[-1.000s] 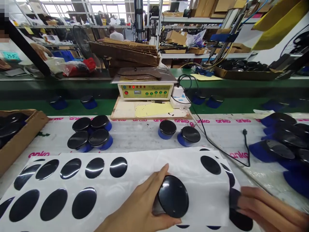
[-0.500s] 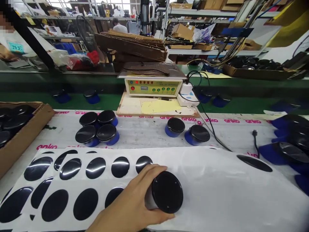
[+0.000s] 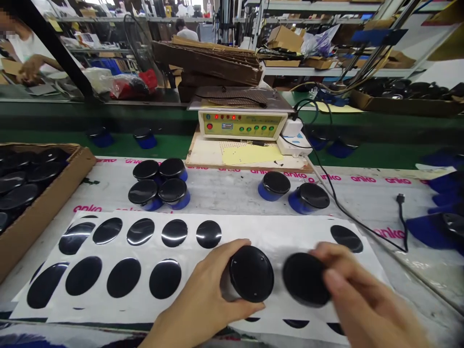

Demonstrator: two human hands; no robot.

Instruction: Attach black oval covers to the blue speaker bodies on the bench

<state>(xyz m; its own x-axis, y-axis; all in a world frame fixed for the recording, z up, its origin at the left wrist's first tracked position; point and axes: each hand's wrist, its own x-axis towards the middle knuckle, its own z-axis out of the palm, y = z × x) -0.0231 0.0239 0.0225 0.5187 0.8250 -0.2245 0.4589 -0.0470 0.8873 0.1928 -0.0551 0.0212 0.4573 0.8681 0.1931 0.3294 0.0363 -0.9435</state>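
Observation:
My left hand [image 3: 206, 290] is wrapped around the side of a small round device [image 3: 252, 274], its glossy black face turned toward me. Small dots show near that face's rim. Between the fingertips of my right hand [image 3: 366, 295] is a black round sticker [image 3: 304, 279], blurred a little and held just right of the device, apart from it. Beneath both hands lies a white sticker sheet [image 3: 268, 227] with rows of round black stickers [image 3: 165, 279] on its left part. Another black sticker [image 3: 347, 238] is at the sheet's right end.
Black-topped blue devices [image 3: 174, 193] stand in a group behind the sheet, with two more [image 3: 309, 197] farther right. A cardboard box [image 3: 78, 176] of black parts is at left. A control box [image 3: 241, 126] sits behind; a cable [image 3: 337, 198] runs to the right.
My right hand has come into view from the right, holding a black sticker. The sheet lies flatter than before. My left hand keeps its grip on the device.

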